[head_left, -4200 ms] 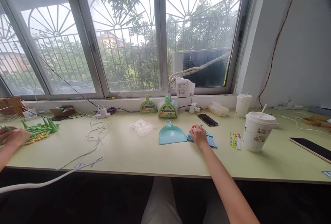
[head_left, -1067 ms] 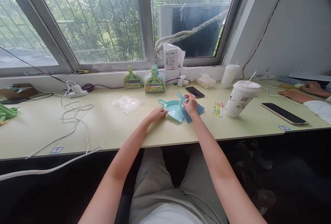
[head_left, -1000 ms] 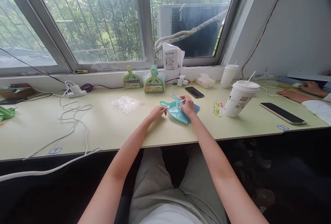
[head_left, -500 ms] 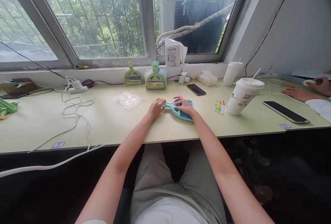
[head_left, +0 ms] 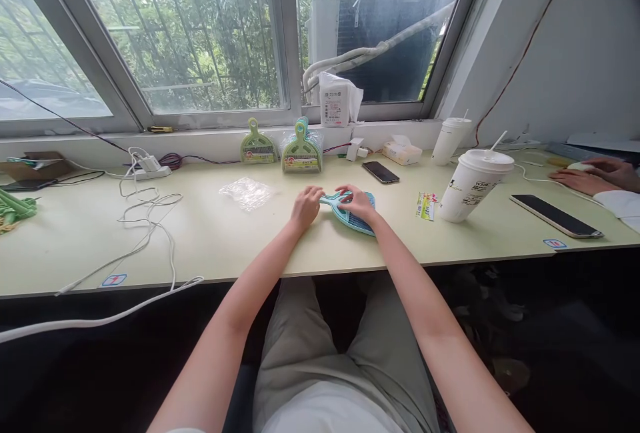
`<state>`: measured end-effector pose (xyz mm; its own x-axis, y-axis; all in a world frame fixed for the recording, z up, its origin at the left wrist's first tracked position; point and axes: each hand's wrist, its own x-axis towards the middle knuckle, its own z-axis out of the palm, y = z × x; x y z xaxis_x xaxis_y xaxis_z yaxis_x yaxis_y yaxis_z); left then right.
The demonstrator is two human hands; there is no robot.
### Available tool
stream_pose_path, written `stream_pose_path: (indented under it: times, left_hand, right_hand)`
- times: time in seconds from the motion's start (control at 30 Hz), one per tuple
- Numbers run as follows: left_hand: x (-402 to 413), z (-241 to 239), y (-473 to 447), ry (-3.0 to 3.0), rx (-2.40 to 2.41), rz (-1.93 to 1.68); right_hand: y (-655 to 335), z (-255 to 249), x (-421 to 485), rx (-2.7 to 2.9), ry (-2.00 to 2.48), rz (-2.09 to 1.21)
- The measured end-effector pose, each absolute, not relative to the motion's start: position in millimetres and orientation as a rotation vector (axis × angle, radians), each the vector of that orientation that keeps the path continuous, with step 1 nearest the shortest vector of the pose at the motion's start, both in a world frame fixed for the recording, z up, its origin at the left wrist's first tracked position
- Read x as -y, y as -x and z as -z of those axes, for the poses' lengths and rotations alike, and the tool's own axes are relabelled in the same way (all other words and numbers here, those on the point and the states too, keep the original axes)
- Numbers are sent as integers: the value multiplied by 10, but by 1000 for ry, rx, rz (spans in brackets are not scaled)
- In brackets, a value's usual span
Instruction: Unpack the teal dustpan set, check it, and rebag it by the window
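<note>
The left hand (head_left: pixel 307 206) is bending its fingers around the ends of the handles and pinching them, while the right hand (head_left: pixel 357 203) is arching over the brush (head_left: pixel 361 223) with fingers parted and touching its back; whether it is gripping, I cannot tell. The dustpan (head_left: pixel 342 218) is lying on the desk (head_left: pixel 210 239) in front of the person, between and under the two hands. It is showing smooth teal plastic and a rounded rim, and the brush is nesting in it, its stiff blue bristles forming a ribbed patch. The desk is spreading out flat and pale green. To the left, a clear plastic bag (head_left: pixel 246 194) is lying crumpled and shiny. To the right, a glossy printed card (head_left: pixel 427 206) is lying near a tapering white cup (head_left: pixel 470 186), and a flat black phone (head_left: pixel 381 172) is lying farther back. Green packs (head_left: pixel 302 156) are standing by the wall, wrapped in glinting film.

Compared with a second ago, the brush is no longer slanting across the dustpan with its handle apart; the handles are now lining up, and the left hand is holding their ends instead of waiting beside the pan.
</note>
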<state>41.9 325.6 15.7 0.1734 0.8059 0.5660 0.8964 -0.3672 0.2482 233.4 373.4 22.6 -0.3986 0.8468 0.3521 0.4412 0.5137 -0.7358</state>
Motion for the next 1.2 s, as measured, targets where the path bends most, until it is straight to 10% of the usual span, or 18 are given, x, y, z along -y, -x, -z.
stream_pose_path:
  times: [0.2, 0.4, 0.6, 1.2]
  left_hand:
    - [-3218, -201, -530, 2476, 2006, 2077]
    - [-3173, -208, -552, 3110, 1969, 2442]
    - [-3429, -147, -274, 1748, 2291, 3021]
    - [-3608, -78, 100, 758, 2098, 3251]
  right_hand:
    - [-2212, -299, -3580, 1885, 1108, -396]
    - [-2195, -281, -3625, 1937, 1106, -335]
    - [-2536, -229, -3873, 1381, 1641, -82]
    - [-2403, -1, -3879, 1737, 1845, -60]
